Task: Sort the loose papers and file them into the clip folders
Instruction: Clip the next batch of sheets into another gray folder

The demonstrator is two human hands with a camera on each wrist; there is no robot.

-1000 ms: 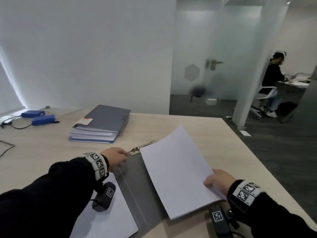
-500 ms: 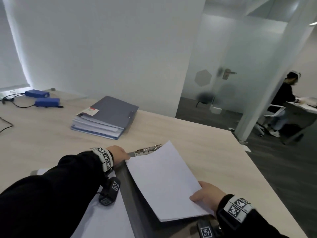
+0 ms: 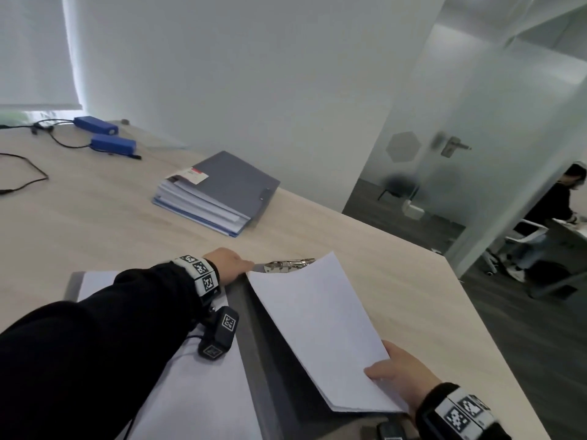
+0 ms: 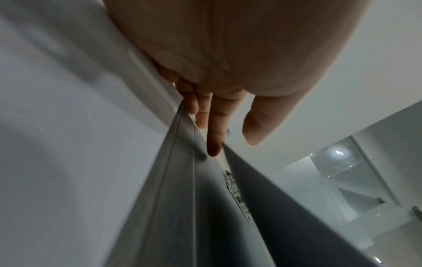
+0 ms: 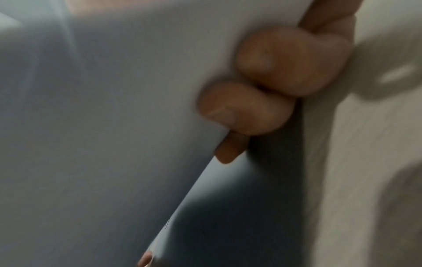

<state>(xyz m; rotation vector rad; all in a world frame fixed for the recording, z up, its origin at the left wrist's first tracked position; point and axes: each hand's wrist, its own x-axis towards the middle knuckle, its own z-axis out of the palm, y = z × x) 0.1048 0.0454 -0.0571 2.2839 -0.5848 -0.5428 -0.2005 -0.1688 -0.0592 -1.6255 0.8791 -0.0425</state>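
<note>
An open grey clip folder (image 3: 273,350) lies on the table with its metal clip (image 3: 287,265) at the top edge. My left hand (image 3: 236,265) rests at the folder's top beside the clip. In the left wrist view its straight fingers (image 4: 213,144) press on the grey folder (image 4: 182,198) and the thumb is free. My right hand (image 3: 394,374) grips the near right corner of a stack of white paper (image 3: 317,325), which is held tilted over the folder's right half. Its fingers (image 5: 246,108) curl under the stack (image 5: 114,126). More white sheets (image 3: 197,395) lie on the folder's left half.
A pile of filled folders with a grey cover (image 3: 222,192) sits further back on the table (image 3: 95,217). Two blue boxes (image 3: 112,144) with black cables lie at the far left. The table's edge runs along the right; beyond it, a glass partition and a seated person (image 3: 552,211).
The paper stack has slid left and up, so its top edge now reaches the clip. My left hand has stayed at the folder's top. The head view has swung.
</note>
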